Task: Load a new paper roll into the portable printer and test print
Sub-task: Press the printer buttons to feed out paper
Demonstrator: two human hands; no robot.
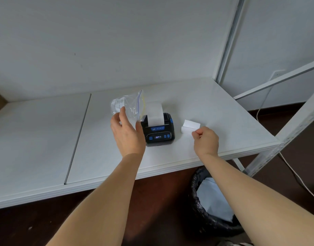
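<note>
The black portable printer [159, 129] sits on the white table [214, 110] with a strip of white paper [154, 113] rising from its top slot; a clear zip bag [129, 105] lies just behind and to its left; a folded white paper piece [190, 126] lies to its right. The left hand [127, 132] hovers spread, fingers relaxed, beside the printer and in front of the bag, holding nothing; the right hand [206, 138] has its fingers curled, pinching the near edge of the paper piece. A black-lined bin [211, 201] stands on the floor below the table edge.
</note>
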